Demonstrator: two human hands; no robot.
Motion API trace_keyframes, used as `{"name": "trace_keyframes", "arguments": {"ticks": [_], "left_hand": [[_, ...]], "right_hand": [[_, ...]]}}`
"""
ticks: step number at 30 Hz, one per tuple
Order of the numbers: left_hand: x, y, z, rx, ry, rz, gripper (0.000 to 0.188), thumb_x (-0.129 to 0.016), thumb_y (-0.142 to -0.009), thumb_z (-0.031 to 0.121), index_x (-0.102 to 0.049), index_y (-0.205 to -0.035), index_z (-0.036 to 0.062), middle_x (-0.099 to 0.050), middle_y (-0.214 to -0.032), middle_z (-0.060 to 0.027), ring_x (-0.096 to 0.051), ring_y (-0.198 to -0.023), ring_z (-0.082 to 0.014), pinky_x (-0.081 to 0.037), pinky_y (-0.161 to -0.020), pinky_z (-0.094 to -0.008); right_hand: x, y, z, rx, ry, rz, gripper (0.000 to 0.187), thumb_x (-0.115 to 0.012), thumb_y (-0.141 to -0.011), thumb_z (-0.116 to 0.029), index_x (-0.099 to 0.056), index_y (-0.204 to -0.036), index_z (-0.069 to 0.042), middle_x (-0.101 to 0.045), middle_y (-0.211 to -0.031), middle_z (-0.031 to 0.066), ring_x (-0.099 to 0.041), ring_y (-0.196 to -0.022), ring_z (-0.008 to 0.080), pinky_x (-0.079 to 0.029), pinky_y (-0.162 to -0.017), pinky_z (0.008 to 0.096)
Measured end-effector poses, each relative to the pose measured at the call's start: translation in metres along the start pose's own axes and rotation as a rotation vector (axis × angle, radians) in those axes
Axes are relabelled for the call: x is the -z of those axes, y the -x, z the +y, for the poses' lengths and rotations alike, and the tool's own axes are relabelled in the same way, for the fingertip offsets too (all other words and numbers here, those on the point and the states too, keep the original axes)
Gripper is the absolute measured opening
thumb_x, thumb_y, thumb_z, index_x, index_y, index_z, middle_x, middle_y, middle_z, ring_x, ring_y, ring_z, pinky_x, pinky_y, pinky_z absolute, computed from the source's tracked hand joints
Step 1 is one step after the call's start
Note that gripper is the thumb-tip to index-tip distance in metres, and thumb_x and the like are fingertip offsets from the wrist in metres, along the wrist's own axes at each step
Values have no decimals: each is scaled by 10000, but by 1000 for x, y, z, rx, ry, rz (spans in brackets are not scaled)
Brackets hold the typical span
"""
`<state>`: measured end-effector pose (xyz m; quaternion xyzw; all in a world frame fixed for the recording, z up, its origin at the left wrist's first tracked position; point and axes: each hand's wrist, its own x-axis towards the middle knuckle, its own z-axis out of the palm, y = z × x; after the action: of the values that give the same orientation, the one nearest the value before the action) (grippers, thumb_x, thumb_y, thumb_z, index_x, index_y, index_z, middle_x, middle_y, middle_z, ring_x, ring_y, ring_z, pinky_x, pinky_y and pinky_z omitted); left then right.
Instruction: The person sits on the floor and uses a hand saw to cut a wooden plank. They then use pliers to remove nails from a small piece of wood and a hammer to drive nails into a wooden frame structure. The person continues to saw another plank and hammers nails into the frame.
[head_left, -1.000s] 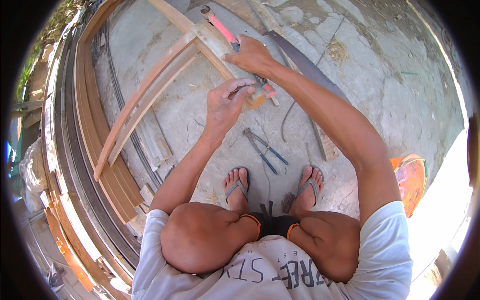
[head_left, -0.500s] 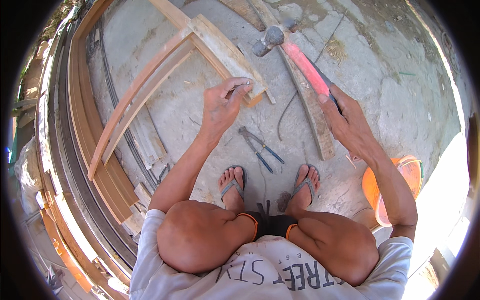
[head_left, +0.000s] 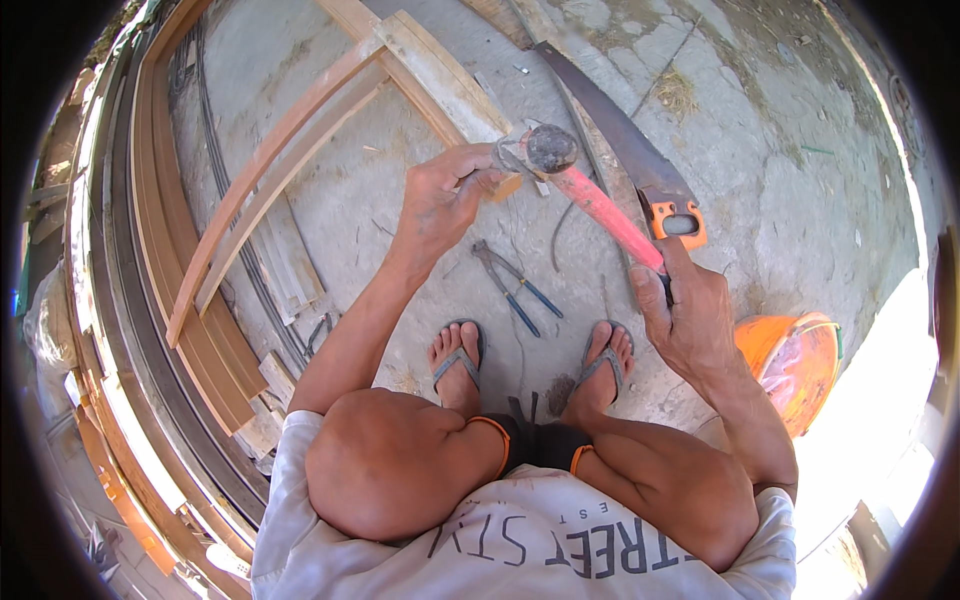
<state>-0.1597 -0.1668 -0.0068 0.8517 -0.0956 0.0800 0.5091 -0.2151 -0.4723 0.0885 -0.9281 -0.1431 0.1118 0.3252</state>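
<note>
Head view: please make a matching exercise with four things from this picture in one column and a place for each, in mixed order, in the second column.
Things:
1. hammer
2. pliers
3. hand saw
4. orange bucket

Places:
a. flat on the concrete, in front of the feet
b. at the person's right side, beside the right forearm
c. gripped in the right hand, head near the left hand
d. on the ground, beyond the right hand

Pairs: 1-c, 2-a, 3-d, 4-b
</note>
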Motion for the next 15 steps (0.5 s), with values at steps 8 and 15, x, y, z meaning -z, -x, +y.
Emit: {"name": "trace_keyframes", "arguments": {"ticks": [8,15], "left_hand": [[3,3,0,24,-31,11,216,-716,-886,-97,-779,-1077,-16,-786,-1007,-156,-753,-846,-233,-573,-750,-326],[0,2,-5,-17,10,-11,149,-721,-964,0,-761,-1106,-16,-786,-1092,-129,-747,-936,-185,-587,-827,-312]], "right_hand": [[1,-11,-14,-1,3,-8,311,-667,-1060,-314,-551,-1068,-25,-599,-626,195,-653,-582,420,-489,-518,481],[-12,-12,8,-65,-38,-60,300,-657,-1069,-283,-549,-1086,-4,-586,-624,210,-634,-571,444,-476,-518,491]]}}
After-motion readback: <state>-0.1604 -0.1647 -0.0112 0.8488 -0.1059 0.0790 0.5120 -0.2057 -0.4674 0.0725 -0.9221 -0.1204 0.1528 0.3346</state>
